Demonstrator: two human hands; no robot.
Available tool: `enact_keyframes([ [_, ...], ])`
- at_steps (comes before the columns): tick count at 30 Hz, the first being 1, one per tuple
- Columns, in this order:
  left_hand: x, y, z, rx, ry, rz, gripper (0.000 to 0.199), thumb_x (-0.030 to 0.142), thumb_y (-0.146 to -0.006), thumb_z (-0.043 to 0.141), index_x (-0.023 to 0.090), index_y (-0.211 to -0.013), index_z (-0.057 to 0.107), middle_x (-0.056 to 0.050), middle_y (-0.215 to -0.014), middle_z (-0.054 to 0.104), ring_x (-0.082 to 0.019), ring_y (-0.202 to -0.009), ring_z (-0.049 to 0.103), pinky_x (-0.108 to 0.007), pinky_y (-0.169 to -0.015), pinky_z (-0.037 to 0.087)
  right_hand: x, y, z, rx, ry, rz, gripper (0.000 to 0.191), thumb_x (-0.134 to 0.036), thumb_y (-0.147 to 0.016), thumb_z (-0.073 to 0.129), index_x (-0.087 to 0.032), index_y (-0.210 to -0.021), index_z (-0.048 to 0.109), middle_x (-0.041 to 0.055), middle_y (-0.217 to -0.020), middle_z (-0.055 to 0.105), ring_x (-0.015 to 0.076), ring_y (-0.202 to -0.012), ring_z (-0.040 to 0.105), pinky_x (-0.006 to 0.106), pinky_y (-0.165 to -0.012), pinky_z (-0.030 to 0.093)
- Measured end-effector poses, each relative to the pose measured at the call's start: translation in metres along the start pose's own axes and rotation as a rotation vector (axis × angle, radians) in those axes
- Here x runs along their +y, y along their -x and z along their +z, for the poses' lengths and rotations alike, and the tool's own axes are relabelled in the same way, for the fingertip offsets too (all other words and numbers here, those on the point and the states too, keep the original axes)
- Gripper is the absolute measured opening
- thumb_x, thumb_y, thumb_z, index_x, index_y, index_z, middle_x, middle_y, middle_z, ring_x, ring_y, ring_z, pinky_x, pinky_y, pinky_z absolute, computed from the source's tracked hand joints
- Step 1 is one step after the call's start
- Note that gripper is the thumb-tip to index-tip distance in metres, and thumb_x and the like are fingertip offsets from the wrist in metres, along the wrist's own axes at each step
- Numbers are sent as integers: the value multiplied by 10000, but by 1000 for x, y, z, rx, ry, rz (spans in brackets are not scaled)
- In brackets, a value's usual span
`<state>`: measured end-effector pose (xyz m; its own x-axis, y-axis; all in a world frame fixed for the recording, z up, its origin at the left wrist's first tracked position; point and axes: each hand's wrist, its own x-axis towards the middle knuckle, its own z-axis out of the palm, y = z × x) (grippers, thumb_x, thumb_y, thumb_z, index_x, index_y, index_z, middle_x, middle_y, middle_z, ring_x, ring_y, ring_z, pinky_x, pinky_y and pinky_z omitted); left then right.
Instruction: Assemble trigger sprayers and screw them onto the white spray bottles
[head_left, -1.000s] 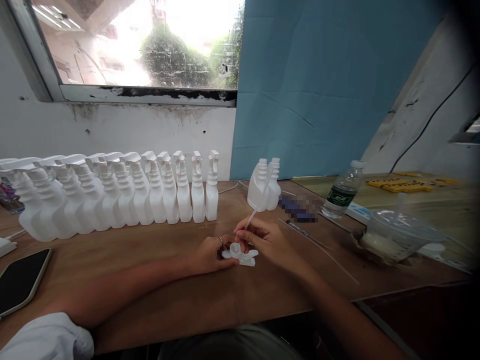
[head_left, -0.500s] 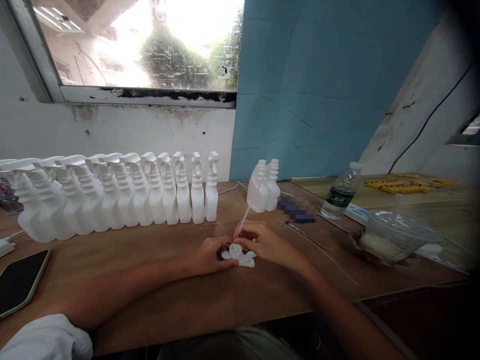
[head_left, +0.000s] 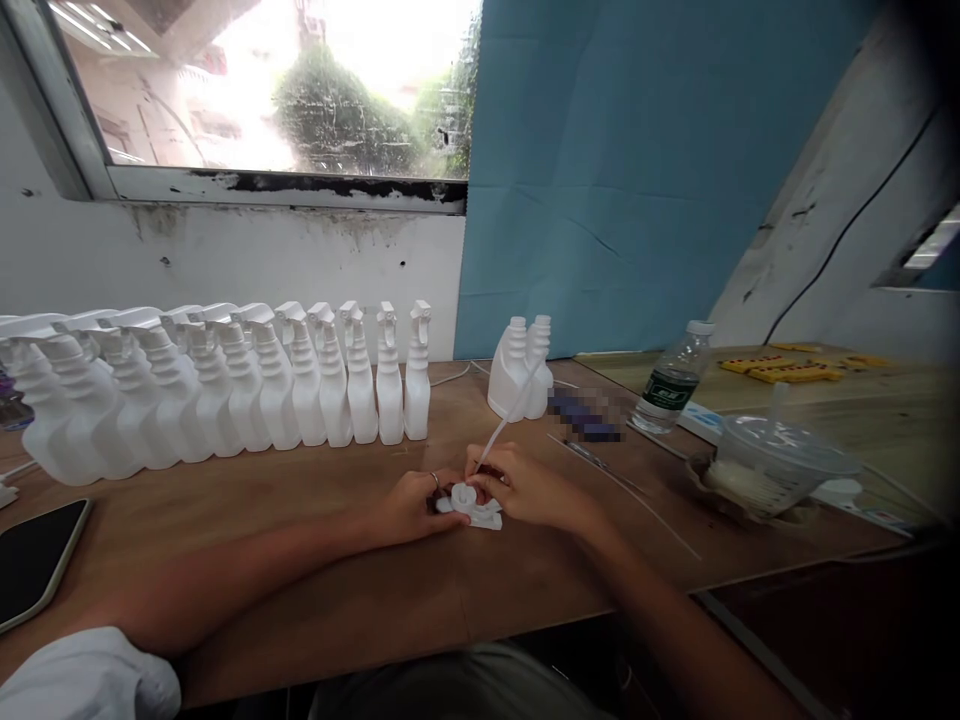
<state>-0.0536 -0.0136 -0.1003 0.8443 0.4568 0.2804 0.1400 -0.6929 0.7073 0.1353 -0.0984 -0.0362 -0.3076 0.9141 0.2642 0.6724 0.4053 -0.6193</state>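
A white spray head (head_left: 480,512) lies on its side on the brown table, its round collar facing up toward me. My left hand (head_left: 416,510), with a ring on one finger, grips it from the left. Between the thumb and fingers of my right hand (head_left: 517,485) is a thin translucent tube (head_left: 504,425), slanting up to the right in front of two white bottles without tops (head_left: 510,375). The tube's lower end is close to the collar; whether it is inside cannot be made out.
A long row of white spray bottles (head_left: 307,400) stands at the back left. A phone (head_left: 41,560) lies at the left. To the right are a loose thin tube (head_left: 652,510), a pen (head_left: 589,455), a water bottle (head_left: 667,390) and a plastic cup (head_left: 772,465) in a holder.
The view has shifted slightly. The tube in my right hand now shows a longer, bent length rising in front of the two bottles. My left hand keeps its grip on the spray head.
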Motion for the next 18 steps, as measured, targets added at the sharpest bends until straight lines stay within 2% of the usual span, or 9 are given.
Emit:
enact_keyframes([
  [7, 2, -1, -1, -12, -3, -3, 349, 396, -826, 680, 160, -1084, 667, -8, -846, 675, -123, -669, 539, -214, -631, 413, 0, -2, 3, -35, 46, -24, 179, -67, -787, 531, -201, -669, 516, -26, -616, 533, 129, -580, 476, 247, -572, 318],
  [10, 1, -1, -1, 8, -21, -26, 322, 405, -808, 697, 168, -1026, 677, 3, -796, 648, -124, -665, 523, -219, -633, 404, 6, 0, 10, -6, 18, -10, 153, -99, -815, 540, -201, -702, 528, -24, -652, 542, 132, -608, 483, 246, -588, 331],
  [14, 3, 1, 1, 31, 1, -44, 354, 399, -795, 714, 157, -1047, 656, -15, -828, 661, -131, -676, 546, -228, -625, 416, 18, 11, 17, 61, -72, 3, 84, -276, -904, 545, -201, -877, 568, 2, -793, 600, 151, -734, 576, 267, -693, 453],
  [16, 9, -2, 0, 54, 93, -46, 374, 407, -800, 714, 146, -1055, 639, -24, -831, 667, -132, -679, 565, -230, -626, 430, 24, 22, 15, 73, -144, -7, 217, -343, -887, 593, -211, -1055, 559, 18, -913, 620, 164, -837, 619, 288, -771, 500],
  [18, 20, -9, -2, 86, 274, -40, 387, 415, -786, 734, 142, -1035, 619, -30, -845, 667, -137, -712, 589, -236, -659, 450, 28, 34, 9, 116, -231, -13, 453, -369, -847, 657, -247, -1244, 478, 48, -1089, 611, 183, -949, 637, 322, -848, 523],
])
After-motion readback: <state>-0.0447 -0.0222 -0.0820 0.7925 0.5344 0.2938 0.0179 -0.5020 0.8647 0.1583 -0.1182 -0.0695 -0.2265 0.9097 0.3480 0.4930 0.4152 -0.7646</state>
